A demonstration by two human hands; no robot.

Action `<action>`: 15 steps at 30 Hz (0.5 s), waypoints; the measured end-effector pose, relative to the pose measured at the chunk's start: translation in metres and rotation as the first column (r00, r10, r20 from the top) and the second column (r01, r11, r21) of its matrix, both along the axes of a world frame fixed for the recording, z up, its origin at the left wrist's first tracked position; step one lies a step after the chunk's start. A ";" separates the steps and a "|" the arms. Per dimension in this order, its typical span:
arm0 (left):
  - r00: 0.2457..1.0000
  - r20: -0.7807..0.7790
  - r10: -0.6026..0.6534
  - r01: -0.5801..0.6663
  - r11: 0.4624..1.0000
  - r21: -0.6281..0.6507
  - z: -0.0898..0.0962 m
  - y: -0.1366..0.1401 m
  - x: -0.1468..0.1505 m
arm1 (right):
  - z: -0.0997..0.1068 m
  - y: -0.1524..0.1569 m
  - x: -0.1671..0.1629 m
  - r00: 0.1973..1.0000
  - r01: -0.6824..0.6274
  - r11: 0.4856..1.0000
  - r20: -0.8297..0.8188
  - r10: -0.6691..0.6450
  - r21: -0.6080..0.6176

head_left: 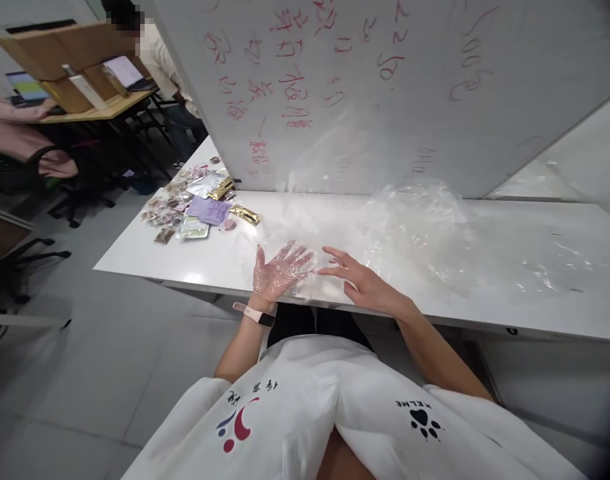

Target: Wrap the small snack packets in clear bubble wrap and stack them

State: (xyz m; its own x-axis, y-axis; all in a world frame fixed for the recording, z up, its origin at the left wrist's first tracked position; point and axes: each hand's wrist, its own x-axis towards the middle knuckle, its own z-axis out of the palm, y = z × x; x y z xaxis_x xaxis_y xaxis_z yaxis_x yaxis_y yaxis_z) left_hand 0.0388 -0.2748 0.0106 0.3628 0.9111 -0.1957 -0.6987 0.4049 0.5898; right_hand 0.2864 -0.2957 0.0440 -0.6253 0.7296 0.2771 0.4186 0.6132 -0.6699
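My left hand (281, 272) is open with its palm up and fingers spread. Thin, shiny clear plastic lies over its palm and fingers; I cannot tell whether this is a bag, a glove or a loose sheet. Just to the right, my right hand (365, 280) points its stretched fingers at the left fingertips, thumb apart, with nothing visibly gripped. Whether its fingertips touch the plastic is unclear. Both hands are over the front edge of the white table (135, 250). Crumpled clear plastic bags or film (435, 247) spread across the table to the right.
At the table's left end lies a pile of small packets, among them a purple packet (209, 210) and a gold packet (245, 214). A whiteboard (359, 100) with red writing stands along the back. Two people sit or stand near a desk (99, 110) at far left.
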 end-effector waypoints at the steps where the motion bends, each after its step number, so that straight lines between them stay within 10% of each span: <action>1: 1.000 0.002 0.017 -0.017 1.000 -0.008 -0.003 -0.003 -0.006 | -0.013 -0.004 -0.001 1.000 -0.008 0.992 -0.019 0.006 -0.128; 7: 1.000 0.000 -0.009 0.009 1.000 -0.011 -0.025 -0.010 -0.006 | -0.054 -0.009 -0.030 0.807 0.358 0.811 -0.283 -0.518 -0.463; 11: 0.996 0.041 0.076 -0.074 0.996 -0.042 -0.028 -0.009 -0.008 | -0.051 0.014 -0.011 0.632 0.653 0.706 -0.317 -0.707 -0.275; 15: 0.988 -0.003 0.152 -0.151 0.984 -0.090 -0.025 -0.020 -0.025 | -0.029 0.062 0.081 0.537 0.815 0.579 -0.407 -0.739 0.026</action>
